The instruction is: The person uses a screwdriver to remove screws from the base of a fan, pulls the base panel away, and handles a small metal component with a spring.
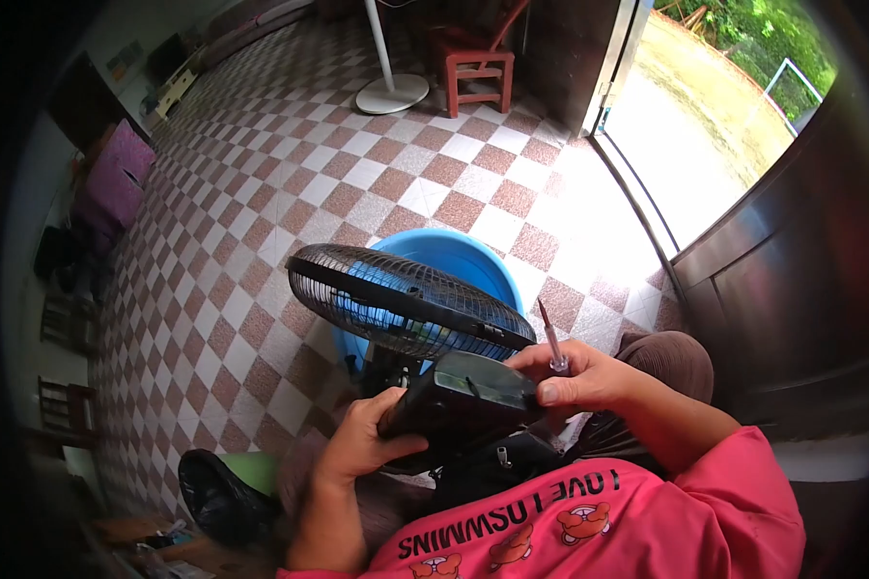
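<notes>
While the left hand (pixel 365 436) grips the fan (pixel 410 296), the right hand (pixel 589 378) clasps it plus a screwdriver (pixel 553 343); probably mid-repair, next needs the tip turned inward.

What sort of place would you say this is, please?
It looks like a room in a home, probably by its entrance: a checkered tile floor, a red chair and an open doorway onto sunlit ground with greenery suggest so.

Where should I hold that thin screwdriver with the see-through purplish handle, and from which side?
Hold the screwdriver by its handle, probably coming from the near right side: this thicker part sits toward the person, at the right hand, while the slim, straight shaft sticks out away from it.
</notes>
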